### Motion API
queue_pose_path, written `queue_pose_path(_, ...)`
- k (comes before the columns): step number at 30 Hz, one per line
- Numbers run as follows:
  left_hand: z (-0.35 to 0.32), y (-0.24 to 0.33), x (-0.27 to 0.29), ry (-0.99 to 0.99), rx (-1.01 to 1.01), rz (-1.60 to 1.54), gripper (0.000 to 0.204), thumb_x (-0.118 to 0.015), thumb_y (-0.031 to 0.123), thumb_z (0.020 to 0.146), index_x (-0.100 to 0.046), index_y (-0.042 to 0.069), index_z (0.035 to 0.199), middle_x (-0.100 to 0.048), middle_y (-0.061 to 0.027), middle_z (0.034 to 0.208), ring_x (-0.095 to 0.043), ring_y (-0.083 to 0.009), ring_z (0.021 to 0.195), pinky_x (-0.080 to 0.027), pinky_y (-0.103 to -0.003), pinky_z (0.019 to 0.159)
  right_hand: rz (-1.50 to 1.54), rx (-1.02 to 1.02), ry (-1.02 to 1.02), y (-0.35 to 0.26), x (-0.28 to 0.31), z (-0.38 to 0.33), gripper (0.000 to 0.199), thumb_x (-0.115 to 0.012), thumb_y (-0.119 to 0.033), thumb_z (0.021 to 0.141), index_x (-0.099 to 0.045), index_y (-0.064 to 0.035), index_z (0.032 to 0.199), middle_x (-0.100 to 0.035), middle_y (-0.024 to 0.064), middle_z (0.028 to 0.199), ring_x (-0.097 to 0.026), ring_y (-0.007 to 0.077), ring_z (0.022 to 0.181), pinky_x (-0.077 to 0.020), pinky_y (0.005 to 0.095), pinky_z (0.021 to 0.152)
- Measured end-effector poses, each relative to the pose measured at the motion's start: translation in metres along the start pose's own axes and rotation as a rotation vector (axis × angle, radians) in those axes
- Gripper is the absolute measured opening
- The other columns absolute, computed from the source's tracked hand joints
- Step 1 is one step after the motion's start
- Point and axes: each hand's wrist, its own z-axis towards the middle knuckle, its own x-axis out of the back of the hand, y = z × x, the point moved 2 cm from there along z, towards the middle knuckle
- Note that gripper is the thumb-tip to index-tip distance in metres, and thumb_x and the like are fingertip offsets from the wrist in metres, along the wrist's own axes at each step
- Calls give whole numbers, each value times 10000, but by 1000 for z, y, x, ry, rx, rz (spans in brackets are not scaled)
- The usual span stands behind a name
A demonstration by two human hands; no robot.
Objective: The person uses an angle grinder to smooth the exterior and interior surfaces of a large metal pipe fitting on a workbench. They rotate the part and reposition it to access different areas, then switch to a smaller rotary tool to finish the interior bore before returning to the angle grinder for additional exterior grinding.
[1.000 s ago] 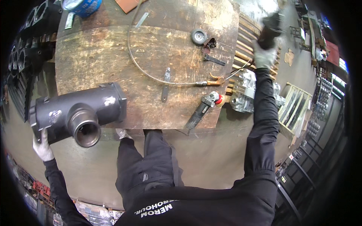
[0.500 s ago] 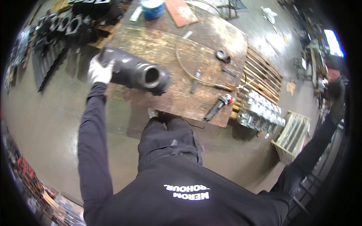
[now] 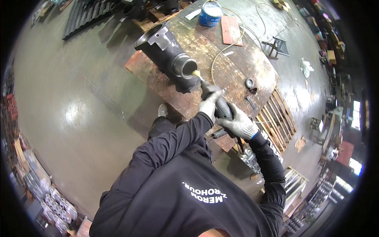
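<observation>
My left hand (image 3: 209,106), in a pale glove, is closed round the front part of a dark, long-bodied die grinder (image 3: 223,107). Behind it, my right hand (image 3: 239,123), also gloved, grips the rear of the same tool. A slim shaft with a yellowish tip (image 3: 196,73) extends from the grinder to the mouth of a round neck on a black metal pipe casting (image 3: 164,53). Whether the tip touches the rim I cannot tell. The casting lies on the worn wooden table (image 3: 209,51), its wide, notched end pointing up and left.
At the table's far side stand a blue bucket (image 3: 210,15) and a reddish board (image 3: 231,30). A thin hose (image 3: 213,65) curves across the top. A small black ring (image 3: 249,83) lies at the right, near a wooden pallet (image 3: 278,114). Ribbed dark panels (image 3: 89,15) lie on the floor.
My left hand has left the casting and now holds the die grinder. My right hand has come in from the far right onto that tool. The view has turned.
</observation>
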Motion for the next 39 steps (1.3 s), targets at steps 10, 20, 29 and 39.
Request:
queue_pose_path(10, 75, 38, 8, -97, -110, -320, 528, -717, 337, 837, -535, 39, 1231, -622, -148, 1053, -645, -326, 924, -557, -481, 866, 775, -102, -341, -2, 17, 49, 619, -548, -275, 996, -353, -82, 1551, -640, 131, 1163, -697, 214, 813, -559, 296, 595)
queue_pose_path(20, 107, 64, 16, -117, -21, -398, 528, -684, 428, 872, -541, 47, 1208, -622, -154, 1036, -639, -328, 938, -548, -461, 843, 364, -134, -247, -60, 10, 99, 683, -635, -238, 879, -440, -60, 1508, -633, 66, 822, -583, 139, 577, -478, 282, 495)
queue_pose_path(29, 101, 63, -10, -138, 27, -496, 407, -636, 372, 900, -574, 96, 1192, -647, -136, 1047, -645, -305, 938, -535, -458, 876, 150, -141, -252, -72, 17, 115, 683, -628, -214, 854, -471, -58, 1500, -638, 67, 782, -559, 136, 517, -459, 297, 461)
queue_pose_path(39, 86, 46, -23, -107, -57, -522, 451, -660, 371, 887, -573, 31, 1170, -648, -152, 1040, -642, -326, 968, -516, -446, 901, 136, -92, -287, -70, 22, 92, 646, -626, -187, 879, -471, -81, 1497, -594, 42, 751, -544, 132, 512, -442, 288, 445)
